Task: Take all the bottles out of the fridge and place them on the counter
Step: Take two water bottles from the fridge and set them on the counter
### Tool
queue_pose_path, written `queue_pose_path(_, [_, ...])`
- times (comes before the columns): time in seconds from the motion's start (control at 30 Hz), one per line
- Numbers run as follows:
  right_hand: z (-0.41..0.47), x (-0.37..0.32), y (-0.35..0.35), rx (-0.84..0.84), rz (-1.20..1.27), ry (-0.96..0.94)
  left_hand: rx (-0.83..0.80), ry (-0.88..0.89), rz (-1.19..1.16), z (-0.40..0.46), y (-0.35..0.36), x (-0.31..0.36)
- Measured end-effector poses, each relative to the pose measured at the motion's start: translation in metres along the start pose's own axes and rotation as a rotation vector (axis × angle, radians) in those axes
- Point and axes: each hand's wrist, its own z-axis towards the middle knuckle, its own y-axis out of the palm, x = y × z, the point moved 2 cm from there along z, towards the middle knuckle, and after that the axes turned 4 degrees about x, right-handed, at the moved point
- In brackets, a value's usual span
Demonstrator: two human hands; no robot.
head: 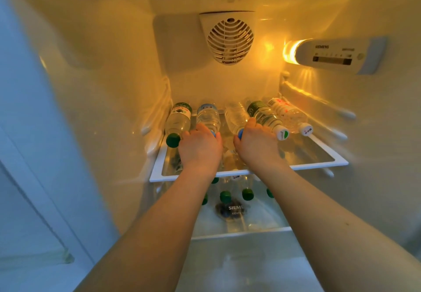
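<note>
Frame centre, glass shelf [323,163]: I see left hand [201,147] gripping blue-capped bottle [208,116]; right hand [256,142] gripping clear bottle [235,116].

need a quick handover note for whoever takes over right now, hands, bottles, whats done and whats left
Left hand grips the neck of the blue-capped clear plastic bottle; right hand grips the neck of the label-less clear bottle.
Five bottles lie on the white-framed glass shelf, caps toward the door, including the dark-green-capped bottle, the green-labelled white-capped bottle and the red-labelled bottle.
Done: nothing visibly out; the counter is out of view.
Left: lift these two out, then the other three, then the green-capped bottles on the shelf below.
</note>
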Motion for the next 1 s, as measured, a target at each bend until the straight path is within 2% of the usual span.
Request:
queue_pose_path(0.3, [0.003, 0.004, 0.010, 0.051, -0.001, 0.000, 0.054, 0.018, -0.020, 0.002, 0.008, -0.002])
queue_pose_path(0.43, [0.005, 0.005, 0.010, 0.058, 0.039, 0.013, 0.037, 0.022, -0.041, 0.004, 0.008, -0.001])
queue_pose_path(0.6, [-0.013, 0.007, -0.014, -0.003, 0.198, 0.013, -0.036, 0.003, -0.193, -0.004, -0.008, -0.007])
queue_pose_path(0.9, [-0.035, 0.012, -0.106, 0.118, 0.146, -0.089, -0.068, 0.068, -0.232, -0.033, -0.099, -0.018])
queue_pose_path(1.0, [-0.034, 0.009, -0.133, 0.162, 0.094, -0.107, -0.058, 0.122, -0.173, -0.028, -0.134, -0.016])
